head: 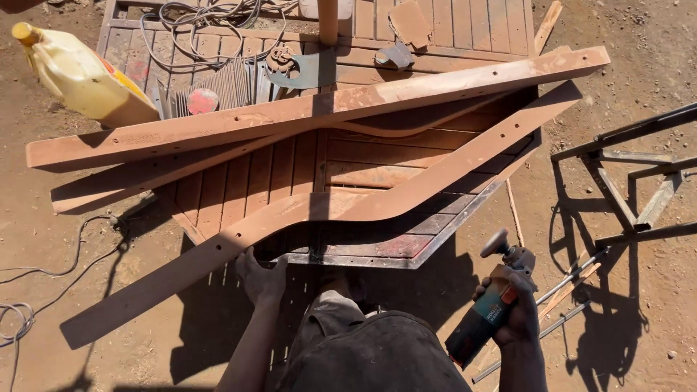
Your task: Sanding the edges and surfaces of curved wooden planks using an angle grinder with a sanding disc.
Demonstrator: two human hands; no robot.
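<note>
My left hand (260,277) rests on the near edge of a long, bent, rust-brown metal bar (406,194) that lies across a slatted metal frame (377,252). Off to the right of the frame and away from the bar, my right hand (517,313) grips an angle grinder (491,305) with a teal and dark body. Its disc end points up and away. A second long rusty bar (319,109) lies farther back across the frame.
A yellow plastic jug (80,76) lies at the upper left. Coiled cable (210,22), a bundle of thin rods (225,86) and flat cut steel pieces (308,69) sit on the far part of the frame. A dark metal stand (628,181) and loose rods (573,287) are on the dirt at right.
</note>
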